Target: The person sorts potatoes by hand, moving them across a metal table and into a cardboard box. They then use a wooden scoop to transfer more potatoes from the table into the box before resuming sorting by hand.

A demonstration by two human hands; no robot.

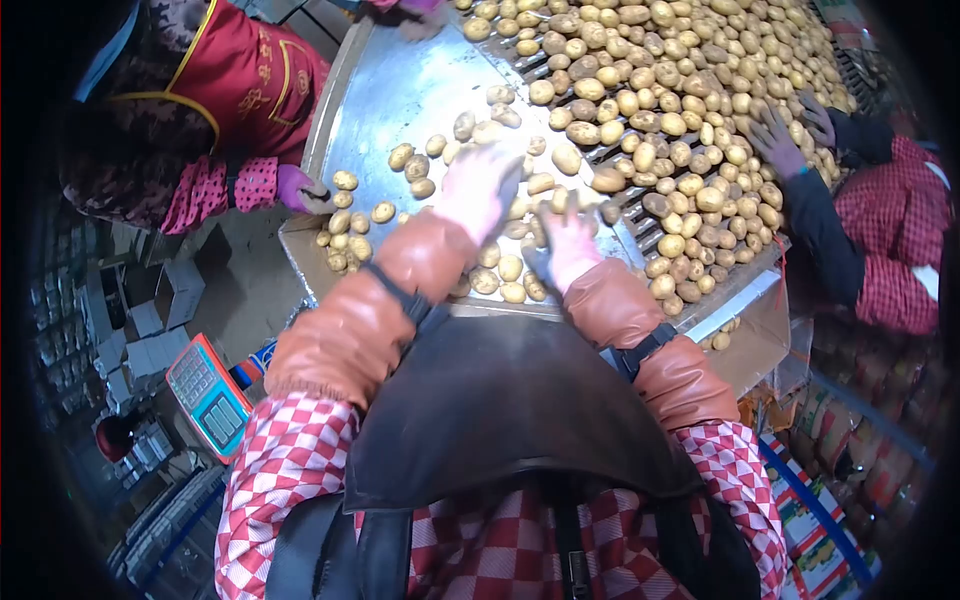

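Note:
My left hand [485, 190], in a pinkish glove with dark fingers, is over loose potatoes [566, 159] on the metal table [385, 85]; motion smears its fingers. Close by on the right, my right hand [570, 245] reaches among the potatoes with its gloved fingers spread apart, touching or just above them. Several more potatoes [511, 267] lie between my hands and the table's near edge. Whether the left hand grips a potato cannot be made out. Brown sleeve covers reach to both wrists.
A big heap of potatoes [690, 120] covers the slatted rack [645, 237] on the right. One co-worker's purple glove [302, 190] is at the left edge; another's gloved hand [777, 143] touches the heap. An orange scale [210, 395] and cardboard boxes [180, 292] stand lower left.

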